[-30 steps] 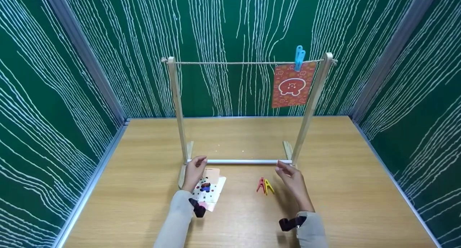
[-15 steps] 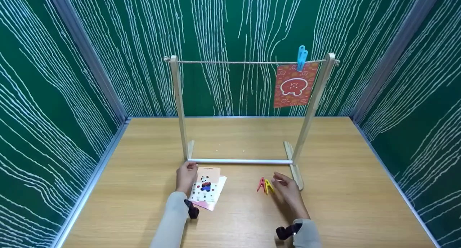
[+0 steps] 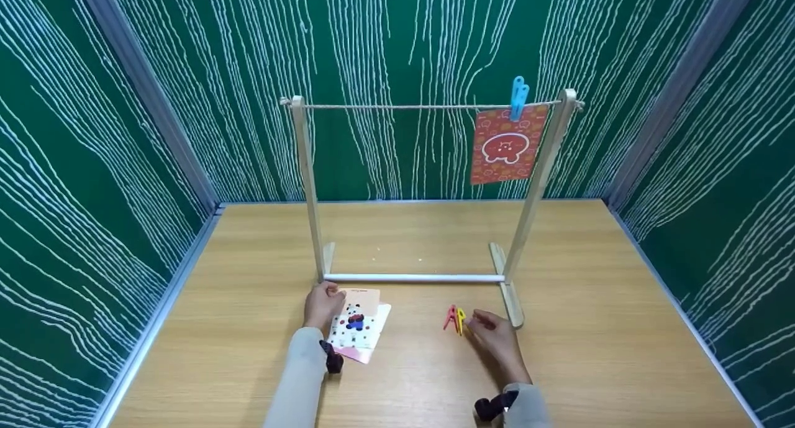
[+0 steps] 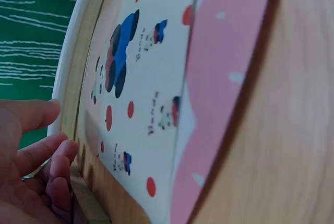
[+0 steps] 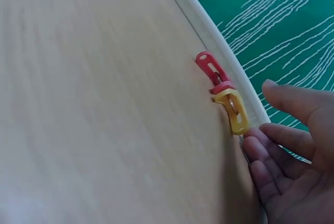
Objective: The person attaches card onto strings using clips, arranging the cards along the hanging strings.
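My left hand (image 3: 323, 306) is at the left edge of the panda card (image 3: 363, 321), which overlaps a pink-edged card (image 3: 357, 354). In the left wrist view that hand (image 4: 42, 156) has thumb and fingers apart, with nothing between them, beside the panda card (image 4: 151, 78). My right hand (image 3: 495, 338) is just right of the yellow clip (image 3: 460, 320); the red clip (image 3: 450, 317) lies beyond it. In the right wrist view the thumb of my right hand (image 5: 292, 151) stands apart from its fingers, whose tips are at the yellow clip (image 5: 235, 112); contact is unclear.
A wooden frame (image 3: 536, 192) with a white lower bar (image 3: 415, 278) stands behind the hands. From its string (image 3: 397, 107) hangs a red card (image 3: 506, 164) under a blue clip (image 3: 519, 99). Green walls (image 3: 397, 148) surround the wooden table (image 3: 248, 279).
Both hands have come down from near the white bar. My left hand has moved to the panda card's left edge; my right hand has lowered towards the yellow clip.
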